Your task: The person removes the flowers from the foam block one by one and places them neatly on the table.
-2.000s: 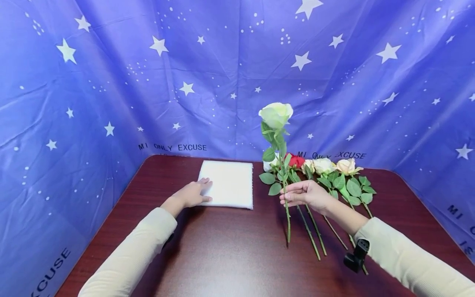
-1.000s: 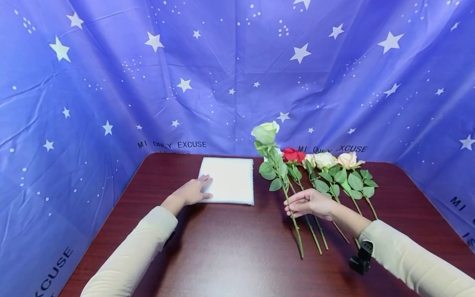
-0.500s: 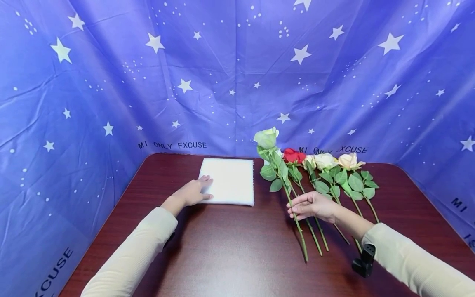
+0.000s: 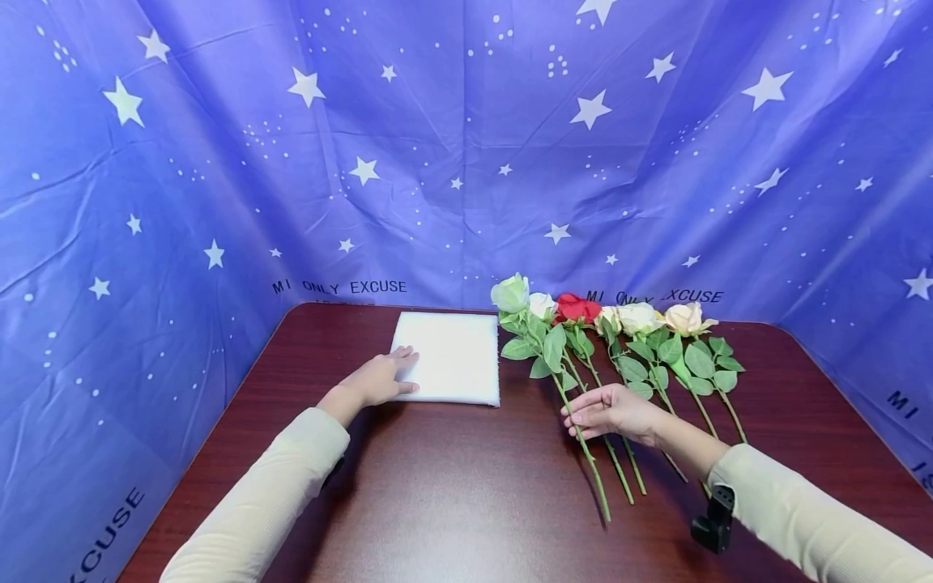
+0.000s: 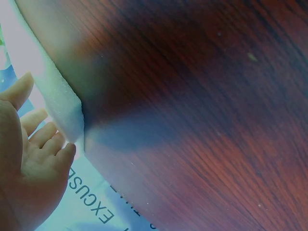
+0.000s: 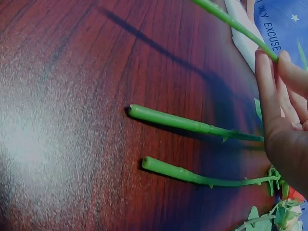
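Right hand (image 4: pixel 611 411) pinches the green-white rose (image 4: pixel 510 293) low by its stem beside the row of roses (image 4: pixel 641 317) on the table (image 4: pixel 452 486) (bloom nearly down), while the flat, open-fingered left hand (image 4: pixel 379 377) steadies the white foam sheet (image 4: pixel 452 356).

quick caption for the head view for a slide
Right hand pinches a pale green rose by its stem beside a row of roses; left hand rests on a white foam pad.

Dark wooden table (image 4: pixel 452 502) bears white foam pad (image 4: pixel 452 356) and roses (image 4: pixel 634 340).
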### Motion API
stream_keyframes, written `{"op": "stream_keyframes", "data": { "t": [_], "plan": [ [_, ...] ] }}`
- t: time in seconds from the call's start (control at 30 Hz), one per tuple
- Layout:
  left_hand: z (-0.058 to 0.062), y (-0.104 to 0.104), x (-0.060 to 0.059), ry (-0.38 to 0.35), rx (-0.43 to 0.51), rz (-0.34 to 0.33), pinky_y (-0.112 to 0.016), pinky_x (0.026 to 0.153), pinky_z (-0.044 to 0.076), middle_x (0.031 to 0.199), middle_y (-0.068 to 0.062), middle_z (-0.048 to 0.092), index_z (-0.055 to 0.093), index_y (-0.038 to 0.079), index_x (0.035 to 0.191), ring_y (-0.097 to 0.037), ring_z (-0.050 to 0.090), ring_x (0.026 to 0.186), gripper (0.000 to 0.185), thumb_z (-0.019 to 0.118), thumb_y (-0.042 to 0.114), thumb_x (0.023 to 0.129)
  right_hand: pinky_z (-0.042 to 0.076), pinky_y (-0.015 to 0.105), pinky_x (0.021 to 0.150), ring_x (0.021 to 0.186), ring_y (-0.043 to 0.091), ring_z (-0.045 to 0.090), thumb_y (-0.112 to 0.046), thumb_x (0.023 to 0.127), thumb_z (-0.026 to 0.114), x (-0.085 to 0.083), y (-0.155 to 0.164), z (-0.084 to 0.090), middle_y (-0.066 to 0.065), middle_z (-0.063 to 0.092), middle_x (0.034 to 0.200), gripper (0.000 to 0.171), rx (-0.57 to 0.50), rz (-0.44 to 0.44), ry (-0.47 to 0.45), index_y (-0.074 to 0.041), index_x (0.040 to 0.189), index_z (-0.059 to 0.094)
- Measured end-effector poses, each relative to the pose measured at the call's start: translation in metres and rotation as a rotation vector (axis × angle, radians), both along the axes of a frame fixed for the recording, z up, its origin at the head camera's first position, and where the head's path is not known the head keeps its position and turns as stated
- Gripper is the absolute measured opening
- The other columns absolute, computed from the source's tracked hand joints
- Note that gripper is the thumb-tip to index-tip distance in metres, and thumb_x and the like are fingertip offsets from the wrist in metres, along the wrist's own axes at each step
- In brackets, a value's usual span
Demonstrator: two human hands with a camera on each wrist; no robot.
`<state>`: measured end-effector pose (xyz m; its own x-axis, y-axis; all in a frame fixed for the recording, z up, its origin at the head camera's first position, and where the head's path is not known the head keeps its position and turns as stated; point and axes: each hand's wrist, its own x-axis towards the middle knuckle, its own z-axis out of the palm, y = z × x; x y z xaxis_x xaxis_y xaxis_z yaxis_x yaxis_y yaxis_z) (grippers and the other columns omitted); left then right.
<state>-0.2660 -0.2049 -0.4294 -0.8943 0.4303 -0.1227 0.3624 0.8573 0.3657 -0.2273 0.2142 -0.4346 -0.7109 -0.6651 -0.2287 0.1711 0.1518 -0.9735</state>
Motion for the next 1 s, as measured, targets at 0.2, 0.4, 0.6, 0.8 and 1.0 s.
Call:
{"op": "stream_keyframes", "data": {
  "t": [0.2,0.4,0.6,0.8,1.0],
  "plan": [
    [0.0,0.0,-0.001,0.003,0.005,0.003,-0.048,0.12,0.025,0.156,-0.017,0.032,0.04,0.003,0.146,-0.034,0.025,0.147,0.064,0.061,0.032,0.093,0.059,0.031,0.082,0.086,0.014,0.073,0.001,0.091,0.059,0.001,-0.003,-0.001,0.002,0.075,0.092,0.034,0.037,-0.083,-0.054,0.023,0.117,0.055],
    [-0.001,0.0,-0.001,0.008,0.006,0.0,-0.047,0.12,0.025,0.156,-0.017,0.032,0.04,0.003,0.145,-0.035,0.026,0.147,0.064,0.061,0.032,0.093,0.06,0.029,0.081,0.083,0.013,0.073,0.002,0.09,0.059,0.003,-0.009,0.001,0.002,0.075,0.09,0.035,0.09,-0.163,-0.082,0.023,0.117,0.054],
    [-0.002,0.0,-0.001,0.008,0.003,0.0,-0.047,0.121,0.024,0.156,-0.017,0.032,0.04,0.003,0.146,-0.034,0.026,0.147,0.064,0.061,0.032,0.093,0.06,0.027,0.08,0.083,0.012,0.072,0.002,0.089,0.06,0.001,-0.016,0.003,0.003,0.074,0.091,0.039,0.14,-0.208,-0.079,0.025,0.12,0.051],
    [-0.003,0.0,-0.002,0.01,0.002,0.0,-0.047,0.12,0.025,0.156,-0.018,0.032,0.04,0.003,0.146,-0.035,0.026,0.147,0.064,0.061,0.032,0.093,0.06,0.027,0.077,0.079,0.011,0.072,0.002,0.087,0.062,0.001,-0.021,0.002,0.003,0.075,0.087,0.036,0.157,-0.245,-0.081,0.023,0.116,0.055],
    [-0.003,-0.001,-0.002,0.011,0.004,0.002,-0.048,0.119,0.026,0.156,-0.018,0.032,0.04,0.004,0.146,-0.035,0.027,0.147,0.064,0.061,0.032,0.093,0.06,0.024,0.071,0.073,0.011,0.071,0.003,0.086,0.064,0.005,-0.032,0.001,0.006,0.074,0.08,0.033,0.225,-0.33,-0.052,0.023,0.112,0.057]
  ]
}}
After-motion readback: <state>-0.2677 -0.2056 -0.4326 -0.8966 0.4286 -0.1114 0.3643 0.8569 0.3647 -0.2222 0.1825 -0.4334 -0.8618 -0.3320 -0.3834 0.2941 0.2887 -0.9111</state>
